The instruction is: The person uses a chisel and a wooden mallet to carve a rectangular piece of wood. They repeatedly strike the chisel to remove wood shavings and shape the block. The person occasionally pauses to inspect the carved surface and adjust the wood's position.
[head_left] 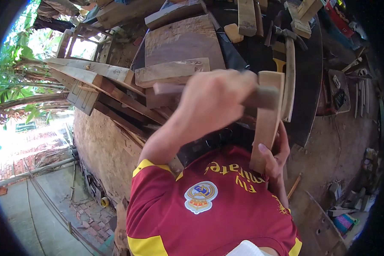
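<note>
1. At far left, I see leaves (30, 91) in bright light.
2. Next come long boards (96, 79), stacked slantwise with their far ends pointing outward.
3. A wide slab (185, 49) lies flat, a rough plank (173, 72) across its near part.
4. The person's left hand (217, 96) is closed around a tool (263, 97); both are blurred, and the tool pokes out on either side of the fist.
5. The tool's dark right end overlaps the upper part of a wooden block (266, 126); I cannot tell whether they touch.
6. The block stands tilted in front of the red shirt (239, 205).
7. The right hand (276, 158) grips its lower part, thumb on the near face.
8. Just beyond, a hammer (290, 64) lies on the dark worktop (306, 96).
</note>
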`<state>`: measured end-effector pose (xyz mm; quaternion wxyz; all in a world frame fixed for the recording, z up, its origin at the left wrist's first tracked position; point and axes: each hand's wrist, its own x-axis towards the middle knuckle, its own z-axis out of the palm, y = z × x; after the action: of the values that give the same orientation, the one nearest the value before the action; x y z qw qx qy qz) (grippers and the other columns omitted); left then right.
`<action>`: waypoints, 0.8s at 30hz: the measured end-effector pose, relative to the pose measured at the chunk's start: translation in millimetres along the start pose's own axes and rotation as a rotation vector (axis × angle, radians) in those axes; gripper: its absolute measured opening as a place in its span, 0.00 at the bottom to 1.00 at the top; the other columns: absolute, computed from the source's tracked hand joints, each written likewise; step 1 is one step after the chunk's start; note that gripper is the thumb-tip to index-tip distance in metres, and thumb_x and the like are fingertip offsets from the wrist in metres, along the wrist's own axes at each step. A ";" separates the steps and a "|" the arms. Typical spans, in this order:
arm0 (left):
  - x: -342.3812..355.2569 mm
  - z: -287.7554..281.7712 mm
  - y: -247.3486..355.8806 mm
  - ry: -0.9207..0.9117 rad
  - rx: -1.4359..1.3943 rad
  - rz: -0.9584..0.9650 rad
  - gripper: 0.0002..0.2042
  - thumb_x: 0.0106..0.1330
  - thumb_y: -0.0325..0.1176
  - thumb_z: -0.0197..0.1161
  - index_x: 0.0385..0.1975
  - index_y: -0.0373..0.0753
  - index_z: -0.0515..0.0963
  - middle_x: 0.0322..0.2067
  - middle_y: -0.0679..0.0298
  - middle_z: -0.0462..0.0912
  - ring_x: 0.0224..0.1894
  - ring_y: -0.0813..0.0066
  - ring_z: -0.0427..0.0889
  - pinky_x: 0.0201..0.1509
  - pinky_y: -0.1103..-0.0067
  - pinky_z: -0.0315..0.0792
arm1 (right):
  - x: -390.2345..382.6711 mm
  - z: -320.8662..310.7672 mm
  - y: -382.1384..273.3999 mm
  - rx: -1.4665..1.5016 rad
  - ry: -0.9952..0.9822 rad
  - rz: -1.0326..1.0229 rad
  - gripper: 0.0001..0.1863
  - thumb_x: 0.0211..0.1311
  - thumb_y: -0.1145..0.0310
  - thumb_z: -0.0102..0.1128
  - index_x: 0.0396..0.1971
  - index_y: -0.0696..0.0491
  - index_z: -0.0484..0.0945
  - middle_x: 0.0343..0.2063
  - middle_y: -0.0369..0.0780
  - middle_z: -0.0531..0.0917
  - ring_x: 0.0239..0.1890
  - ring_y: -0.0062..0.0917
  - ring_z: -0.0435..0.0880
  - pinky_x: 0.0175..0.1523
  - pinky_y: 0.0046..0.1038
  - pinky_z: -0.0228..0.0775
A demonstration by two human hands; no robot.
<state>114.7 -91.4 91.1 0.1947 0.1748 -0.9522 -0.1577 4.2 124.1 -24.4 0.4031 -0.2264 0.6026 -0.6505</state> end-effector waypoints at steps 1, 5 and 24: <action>6.3 8.6 7.4 -0.037 -0.056 0.054 0.14 0.41 0.28 0.66 0.30 0.40 0.73 0.26 0.59 0.79 0.33 0.58 0.82 0.35 0.67 0.76 | -0.9 -4.8 0.4 0.003 0.017 -0.026 0.46 0.51 0.67 0.66 0.68 0.62 0.51 0.58 0.49 0.72 0.60 0.32 0.71 0.64 0.35 0.61; 25.9 37.3 26.5 -0.150 -0.096 0.172 0.14 0.41 0.33 0.69 0.29 0.41 0.74 0.23 0.62 0.79 0.28 0.59 0.82 0.28 0.67 0.74 | -2.8 -9.7 -12.1 0.100 0.105 -0.242 0.46 0.52 0.67 0.65 0.69 0.62 0.50 0.47 0.46 0.77 0.40 0.32 0.81 0.44 0.31 0.74; 55.3 68.9 34.4 0.003 -0.127 0.125 0.14 0.42 0.37 0.70 0.26 0.40 0.75 0.22 0.62 0.80 0.28 0.59 0.83 0.28 0.67 0.75 | 13.5 -43.9 -13.6 0.194 0.280 -0.414 0.30 0.59 0.71 0.51 0.62 0.63 0.60 0.51 0.58 0.73 0.27 0.36 0.78 0.31 0.32 0.73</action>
<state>28.3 -66.7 60.9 0.2160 0.1027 -0.9491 -0.2050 -41.2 139.1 -21.4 0.1941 -0.2128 0.5283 -0.7987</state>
